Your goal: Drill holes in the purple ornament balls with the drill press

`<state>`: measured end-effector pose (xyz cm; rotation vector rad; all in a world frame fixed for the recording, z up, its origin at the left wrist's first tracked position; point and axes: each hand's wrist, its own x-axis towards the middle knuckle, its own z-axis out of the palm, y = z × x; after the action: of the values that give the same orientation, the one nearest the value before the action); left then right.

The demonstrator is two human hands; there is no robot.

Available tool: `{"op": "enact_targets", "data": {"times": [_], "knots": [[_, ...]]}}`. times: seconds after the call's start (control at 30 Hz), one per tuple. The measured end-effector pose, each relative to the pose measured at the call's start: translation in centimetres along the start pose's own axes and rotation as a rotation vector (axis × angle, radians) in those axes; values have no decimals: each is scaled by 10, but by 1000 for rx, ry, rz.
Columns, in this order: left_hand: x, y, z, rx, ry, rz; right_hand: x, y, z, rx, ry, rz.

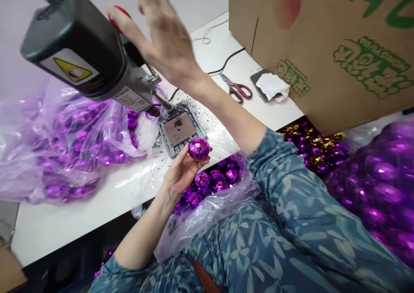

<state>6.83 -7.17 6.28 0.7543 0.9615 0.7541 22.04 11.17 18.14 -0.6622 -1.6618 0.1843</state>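
A shiny purple faceted ball (pixel 199 148) is held in the fingers of my left hand (pixel 183 170), in front of the press base. My right hand (pixel 164 34) is raised beside the black press head (pixel 77 42), blurred, with its fingers spread and nothing seen in them. A red part shows behind its thumb. Under the press nozzle lies a square brown plate (pixel 180 128) on a metal base, with dark specks scattered around it. More purple balls (pixel 202 180) lie in an open plastic bag below the table edge.
A clear bag of purple balls (pixel 80 133) covers the table's left part. Red-handled scissors (pixel 237 90), a white cloth (pixel 273 86) and a black cable lie behind my right forearm. A large cardboard box (pixel 317 47) stands at the right, above another purple bag (pixel 375 185).
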Motion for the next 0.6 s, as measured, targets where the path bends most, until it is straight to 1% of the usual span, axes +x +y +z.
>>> {"op": "enact_targets", "data": {"times": [0.03, 0.07, 0.1, 0.17, 0.2, 0.23, 0.3, 0.37, 0.43, 0.5, 0.57, 0.6], "knots": [[1, 2, -4, -20, -3, 37, -16, -6, -8, -10, 17, 41], [2, 4, -7, -44, -8, 78, -37, -16, -19, -13, -22, 98], [2, 5, -10, -73, -12, 119, -63, -30, -30, -13, -174, 118], [4, 3, -13, -137, -27, 169, -121, -64, -45, -34, -364, 89], [5, 0, -12, -164, -40, 168, -150, -79, -49, -72, -431, 90], [6, -5, -10, -183, -60, 150, -177, -91, -51, -169, -495, 92], [6, -17, -1, -192, -112, 73, -223, -101, -53, -248, -496, 162], [3, -28, 12, -165, -182, -32, -258, -96, -64, -308, -414, 244], [-2, -33, 25, -114, -248, -115, -287, -84, -90, -396, -261, 369], [-5, -32, 31, -48, -276, -139, -312, -68, -129, -544, -51, 564], [-4, -25, 28, 8, -250, -118, -335, -52, -172, -712, 139, 777], [-2, -21, 23, 26, -221, -103, -346, -45, -192, -789, 200, 872]]}}
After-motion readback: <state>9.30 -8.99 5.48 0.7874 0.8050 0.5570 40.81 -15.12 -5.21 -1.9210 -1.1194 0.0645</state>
